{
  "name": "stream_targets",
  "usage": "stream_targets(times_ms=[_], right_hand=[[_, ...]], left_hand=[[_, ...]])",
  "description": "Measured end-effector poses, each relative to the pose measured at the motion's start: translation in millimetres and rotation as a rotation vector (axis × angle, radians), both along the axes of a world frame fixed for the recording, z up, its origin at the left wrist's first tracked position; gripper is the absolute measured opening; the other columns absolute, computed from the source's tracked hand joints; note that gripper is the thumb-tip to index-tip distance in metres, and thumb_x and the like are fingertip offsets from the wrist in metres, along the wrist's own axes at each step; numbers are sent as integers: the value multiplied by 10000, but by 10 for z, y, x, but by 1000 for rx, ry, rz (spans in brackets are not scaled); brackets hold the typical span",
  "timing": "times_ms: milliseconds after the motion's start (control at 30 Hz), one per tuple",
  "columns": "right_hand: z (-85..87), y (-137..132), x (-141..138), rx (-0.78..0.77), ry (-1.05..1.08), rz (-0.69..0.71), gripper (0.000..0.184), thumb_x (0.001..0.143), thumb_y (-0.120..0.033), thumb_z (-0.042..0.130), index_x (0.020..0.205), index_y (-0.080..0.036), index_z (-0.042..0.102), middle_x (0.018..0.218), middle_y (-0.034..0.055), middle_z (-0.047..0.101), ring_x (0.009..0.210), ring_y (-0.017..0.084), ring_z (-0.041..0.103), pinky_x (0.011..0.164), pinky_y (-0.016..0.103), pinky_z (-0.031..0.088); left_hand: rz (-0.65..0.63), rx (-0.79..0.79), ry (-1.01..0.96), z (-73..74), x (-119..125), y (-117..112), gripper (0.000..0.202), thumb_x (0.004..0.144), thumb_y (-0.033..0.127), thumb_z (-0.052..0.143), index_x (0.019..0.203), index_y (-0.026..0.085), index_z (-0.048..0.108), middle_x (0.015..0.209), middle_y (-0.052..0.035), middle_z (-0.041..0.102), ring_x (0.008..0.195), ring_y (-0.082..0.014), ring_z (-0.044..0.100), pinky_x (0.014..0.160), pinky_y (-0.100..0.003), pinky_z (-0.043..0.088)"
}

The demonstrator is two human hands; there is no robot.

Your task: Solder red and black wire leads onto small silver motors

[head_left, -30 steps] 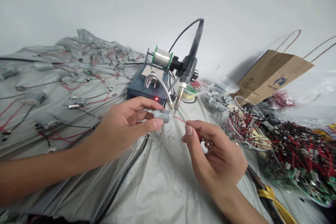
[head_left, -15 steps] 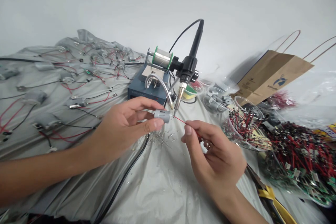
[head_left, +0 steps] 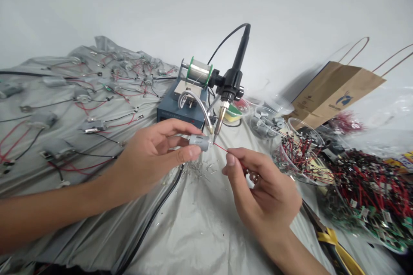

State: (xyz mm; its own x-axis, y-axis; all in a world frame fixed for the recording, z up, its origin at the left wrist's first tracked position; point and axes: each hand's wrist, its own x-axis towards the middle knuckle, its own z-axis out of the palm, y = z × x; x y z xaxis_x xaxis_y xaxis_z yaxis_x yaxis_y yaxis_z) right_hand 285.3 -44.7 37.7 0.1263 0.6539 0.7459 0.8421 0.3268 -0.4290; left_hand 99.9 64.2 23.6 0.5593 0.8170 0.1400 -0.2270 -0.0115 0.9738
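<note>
Between the fingers and thumb of my left hand (head_left: 158,146) is a small grey electric motor (head_left: 199,142), lying sideways with its terminal end toward the right. My right hand (head_left: 261,184) pinches a thin red wire (head_left: 221,148), whose tip meets that terminal end. The rest of the wire is hidden in my curled fingers. Just above the joint, a clamped soldering iron (head_left: 220,120) points down, its tip at the terminal. Beside it ends a bent metal solder feed tube (head_left: 200,105). A green-rimmed solder spool (head_left: 199,71) sits on the blue soldering station (head_left: 167,105).
Several wired motors (head_left: 82,94) spread across the left of the grey sheet (head_left: 200,232). On the right stand a tub of motors (head_left: 267,122), a heap of wired circuit boards (head_left: 371,193), a paper bag (head_left: 335,92) and yellow-handled pliers (head_left: 335,245). Solder scraps (head_left: 203,169) lie below the motor.
Almost nothing differs. Both hands hold the motor and the wire in nearly the same place under the iron's tip; my right hand has shifted very slightly.
</note>
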Motion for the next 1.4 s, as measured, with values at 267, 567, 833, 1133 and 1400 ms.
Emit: stream_targets(times_ms=[267, 567, 833, 1133, 1400], right_hand=[[-13, -8, 9, -5, -1, 0, 138, 981, -117, 722, 1055, -234, 723, 732, -81, 740, 555, 49, 681, 560, 148, 533], [-28, -19, 14, -10, 7, 15, 156, 983, -114, 720, 1074, -241, 723, 757, -76, 751, 580, 54, 706, 572, 153, 539], [-28, -21, 9, -7, 5, 24, 132, 983, -129, 724, 1061, -236, 720, 741, -80, 743, 562, 52, 692, 567, 155, 540], [-22, -24, 21, -3, 9, 18, 145, 986, -121, 714, 1071, -239, 717, 751, -77, 747, 570, 54, 700, 561, 156, 534], [-10, -21, 1, -2, 13, 15, 127, 986, -127, 707, 1051, -237, 708, 724, -82, 732, 541, 39, 666, 541, 134, 514]], left_hand=[[23, 63, -40, -60, 29, 31, 211, 880, 241, 885, 1080, 250, 817, 858, 15, 869, 784, -128, 812, 682, -152, 620], [22, 67, -36, -67, 13, 28, 198, 893, 230, 882, 1073, 288, 823, 856, 42, 875, 789, -81, 813, 675, -70, 584], [-5, 80, -34, -99, 11, 38, 192, 928, 270, 867, 1110, 303, 815, 875, 40, 874, 780, -80, 809, 680, -81, 588], [7, 84, -54, -79, 13, 26, 185, 918, 238, 871, 1087, 298, 826, 876, 43, 875, 790, -63, 811, 695, -52, 581], [-19, 42, -78, -86, 3, 15, 181, 914, 282, 883, 1086, 311, 836, 886, 39, 872, 789, -70, 819, 733, -70, 621]])
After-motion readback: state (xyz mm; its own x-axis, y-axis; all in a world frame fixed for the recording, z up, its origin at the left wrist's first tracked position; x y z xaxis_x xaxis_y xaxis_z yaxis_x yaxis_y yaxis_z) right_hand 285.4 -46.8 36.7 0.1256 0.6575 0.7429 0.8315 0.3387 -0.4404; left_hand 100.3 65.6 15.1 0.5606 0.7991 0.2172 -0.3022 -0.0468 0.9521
